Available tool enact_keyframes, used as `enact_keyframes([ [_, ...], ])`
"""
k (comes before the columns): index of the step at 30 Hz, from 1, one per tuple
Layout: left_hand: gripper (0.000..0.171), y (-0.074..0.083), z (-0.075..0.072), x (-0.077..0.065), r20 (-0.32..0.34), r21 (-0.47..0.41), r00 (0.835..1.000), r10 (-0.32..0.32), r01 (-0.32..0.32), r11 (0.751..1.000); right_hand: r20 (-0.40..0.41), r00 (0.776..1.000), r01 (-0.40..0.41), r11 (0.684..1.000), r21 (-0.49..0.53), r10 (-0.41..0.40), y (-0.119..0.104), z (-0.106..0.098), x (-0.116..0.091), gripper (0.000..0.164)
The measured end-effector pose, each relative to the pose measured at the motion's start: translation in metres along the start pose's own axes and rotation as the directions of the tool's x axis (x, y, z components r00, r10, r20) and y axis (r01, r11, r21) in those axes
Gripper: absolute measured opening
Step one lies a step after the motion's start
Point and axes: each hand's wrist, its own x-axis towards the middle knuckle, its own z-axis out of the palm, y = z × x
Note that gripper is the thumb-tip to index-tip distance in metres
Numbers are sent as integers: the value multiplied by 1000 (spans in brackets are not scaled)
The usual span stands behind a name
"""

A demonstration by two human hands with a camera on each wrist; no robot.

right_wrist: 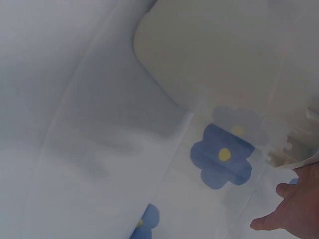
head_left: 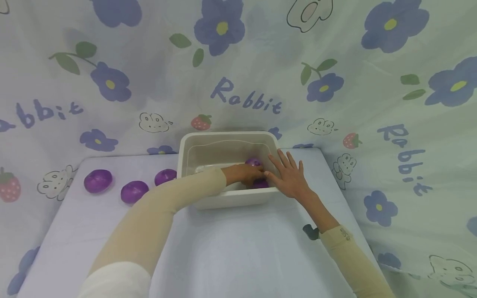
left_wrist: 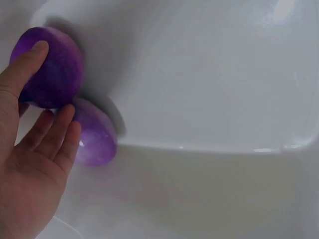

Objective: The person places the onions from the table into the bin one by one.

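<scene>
Where the head camera looks down, a white bin (head_left: 226,201) stands on a covered table (head_left: 231,252), and a beige sleeve (head_left: 149,211) crosses its front rim, the left hand (head_left: 246,173) down inside toward the bin's right end. Three purple balls (head_left: 98,181) (head_left: 134,192) (head_left: 165,177) sit left of the bin, the nearest just beside its wall. At the bin's right rim is the right hand (head_left: 290,178), fingers spread and gripping nothing. Beyond the bin hangs a flowered curtain (head_left: 156,82).

From the left wrist, the left hand grasps a darker ball (left_wrist: 60,74), thumb across it, inside the bin; a paler ball (left_wrist: 97,142) lies in the bin too, right by the fingertips.

From the right wrist, only part of the right hand shows, near what is probably the bin's pale side; it's too dim to be sure.
</scene>
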Motion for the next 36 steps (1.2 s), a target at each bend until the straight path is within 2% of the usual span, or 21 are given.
enact_keyframes([
  [6, 72, -1, -3, -1, -31, -29, 999, 16, -17, 999, 4, 1000, -1, 1000, -5, 1, -1, -1, -1, 69],
  [10, 71, -3, -10, -3, -60, -47, 998, 26, -29, 998, -1, 1000, 1, 1000, -3, -1, -2, -2, 0, 69],
  [14, 65, -6, -20, -10, -90, -84, 994, 64, -71, 994, -6, 1000, -3, 1000, -12, 3, -2, -1, 0, 71],
  [17, 64, -12, -27, -19, -99, -152, 992, 84, -98, 983, -5, 1000, -4, 1000, -8, 4, -2, 0, 0, 72],
  [19, 62, -17, -32, -27, -122, -227, 989, 88, -114, 967, -4, 1000, -3, 1000, -4, 3, -2, 0, 0, 73],
  [24, 67, -31, -43, -52, -231, -380, 972, 46, -134, 915, -4, 1000, 0, 1000, -8, 0, -2, 0, 0, 73],
  [29, 72, -45, -52, -90, -320, -461, 947, -3, -152, 874, -2, 1000, 2, 1000, -22, -2, -4, 0, 0, 77],
  [31, 73, -50, -55, -109, -349, -483, 936, -35, -148, 863, -1, 1000, -1, 1000, -28, 1, -4, 0, 0, 79],
  [36, 75, -63, -56, -158, -418, -498, 897, -144, -94, 862, -11, 1000, -2, 1000, -20, 2, -5, 0, -2, 79],
])
